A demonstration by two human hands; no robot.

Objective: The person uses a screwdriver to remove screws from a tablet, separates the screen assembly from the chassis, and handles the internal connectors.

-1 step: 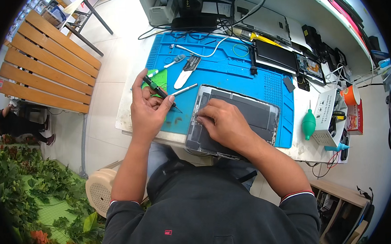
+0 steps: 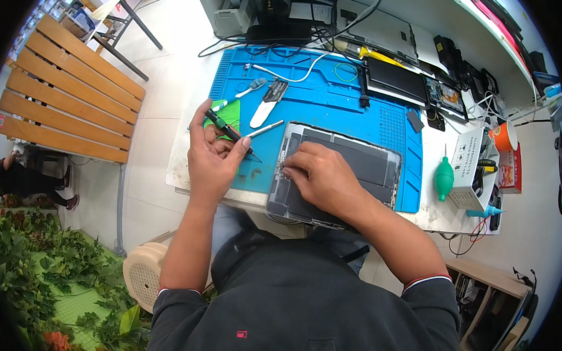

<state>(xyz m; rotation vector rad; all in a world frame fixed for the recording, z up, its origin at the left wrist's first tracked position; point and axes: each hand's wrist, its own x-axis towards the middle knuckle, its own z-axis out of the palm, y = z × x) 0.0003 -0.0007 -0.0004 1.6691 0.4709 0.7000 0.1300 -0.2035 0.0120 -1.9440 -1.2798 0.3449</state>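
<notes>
My left hand (image 2: 216, 160) is closed round a black-and-green screwdriver (image 2: 224, 124) over a green cloth (image 2: 232, 111), its tip pointing down. An opened tablet (image 2: 357, 171), dark inside with a metal rim, lies on the blue mat (image 2: 396, 195) at the bench's front. My right hand (image 2: 319, 176) rests over it, fingertips pinched at its left inner edge; what they hold is too small to make out. A thin silver tool (image 2: 267, 128) and a white-and-dark flat piece (image 2: 266, 109) lie beside them.
Behind are cables, a black flat device (image 2: 393, 80) and a yellow tool (image 2: 379, 56). At right are a green air blower (image 2: 443, 180), a white box of tools (image 2: 468, 172) and an orange cup (image 2: 503, 138). Another person (image 2: 33, 182) is at far left beside a wooden slatted bench (image 2: 67, 91).
</notes>
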